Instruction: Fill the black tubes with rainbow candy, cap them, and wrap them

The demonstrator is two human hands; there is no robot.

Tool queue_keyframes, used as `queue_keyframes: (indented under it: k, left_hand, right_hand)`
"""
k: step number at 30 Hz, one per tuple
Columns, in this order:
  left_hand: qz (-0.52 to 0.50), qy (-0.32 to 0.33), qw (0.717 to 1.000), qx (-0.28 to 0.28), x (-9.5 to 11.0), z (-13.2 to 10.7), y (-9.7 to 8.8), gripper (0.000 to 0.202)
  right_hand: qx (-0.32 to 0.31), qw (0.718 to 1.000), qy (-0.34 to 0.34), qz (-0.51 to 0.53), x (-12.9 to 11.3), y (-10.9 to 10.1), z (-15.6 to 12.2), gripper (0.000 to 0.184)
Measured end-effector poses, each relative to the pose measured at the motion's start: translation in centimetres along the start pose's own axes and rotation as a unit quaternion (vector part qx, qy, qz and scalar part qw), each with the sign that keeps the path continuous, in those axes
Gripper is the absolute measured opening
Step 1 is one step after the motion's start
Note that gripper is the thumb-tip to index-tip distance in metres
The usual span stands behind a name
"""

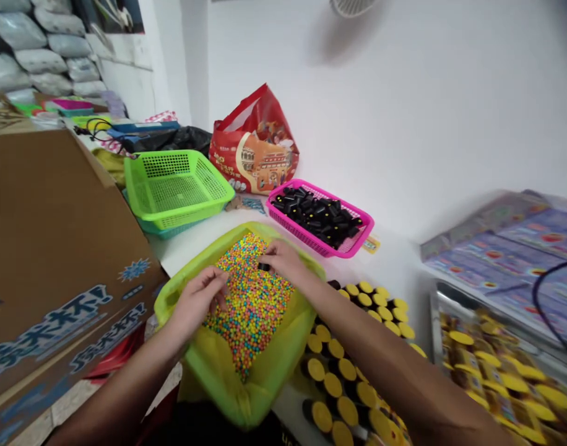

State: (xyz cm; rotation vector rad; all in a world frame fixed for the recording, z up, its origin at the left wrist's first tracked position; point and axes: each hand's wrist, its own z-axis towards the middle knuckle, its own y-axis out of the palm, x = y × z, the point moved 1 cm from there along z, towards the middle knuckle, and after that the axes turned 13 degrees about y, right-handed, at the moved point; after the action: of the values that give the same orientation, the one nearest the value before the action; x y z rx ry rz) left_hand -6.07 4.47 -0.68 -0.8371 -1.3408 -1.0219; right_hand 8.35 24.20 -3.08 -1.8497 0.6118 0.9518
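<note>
Right hand: thumb and fingertips drawn nearly together, pinching small black piece just above beads, far-right part of yellow-lined basin. Left hand: fingers half curled, slack over left side of same beads, no grip visible.

Risks from here: losing black piece among loose beads, given fingertip-only pinch. Spilling beads over rim on a wrist or forearm bump; probably worse at near end, given loose folds of lining. Toppling yellow-topped cylinders if right forearm drops, given tight packing right beneath. Knocking pink basket, heaped with black pieces, on a reach to far right.

Hard to make out: end face of held piece, so cannot tell about any beads inside. Partly hidden: left fingertips, behind own hand. Hidden under right forearm: some cylinders; cut off at near edge: others. Blurred: contents of metal tray, right side. Unclear: support under near end of basin, with bench visible only in patches.
</note>
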Motion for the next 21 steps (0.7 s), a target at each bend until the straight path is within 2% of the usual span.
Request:
queue_keyframes:
  k: [2,4,8,11,14,16,18,21]
  left_hand:
    - [-0.020,-0.014,1.000,0.013,-0.5,0.2,-0.1,0.033]
    - [-0.025,-0.014,1.000,0.007,-0.7,0.1,0.0,0.033]
    - [-0.017,-0.011,1.000,-0.008,-0.8,0.1,0.1,0.033]
    - [0.005,0.005,1.000,-0.022,-1.0,0.2,0.0,0.030]
    - [0.070,0.079,0.994,-0.007,-1.4,0.0,0.2,0.024]
    - [0.148,0.141,0.979,0.003,-1.7,-0.1,0.4,0.025]
    - [0.213,0.201,0.956,-0.012,-1.7,-0.3,0.6,0.030]
    - [0.237,0.285,0.927,-0.057,-1.4,-0.5,0.9,0.031]
  right_hand:
    - [0.045,0.998,0.024,-0.024,-0.1,1.5,-0.4,0.027]
    - [0.049,0.996,0.041,-0.059,-0.3,2.2,-0.5,0.027]
    - [-0.013,0.993,0.080,-0.085,-0.8,3.0,-1.1,0.028]
    - [-0.077,0.985,0.143,-0.064,-1.0,3.2,-1.9,0.027]
    - [-0.159,0.966,0.203,-0.023,-1.6,3.0,-2.9,0.028]
    - [-0.213,0.951,0.223,0.002,-2.3,2.8,-3.9,0.026]
    - [-0.264,0.935,0.234,0.034,-3.1,2.7,-5.1,0.022]
    - [-0.336,0.906,0.237,0.096,-3.7,3.1,-7.0,0.020]
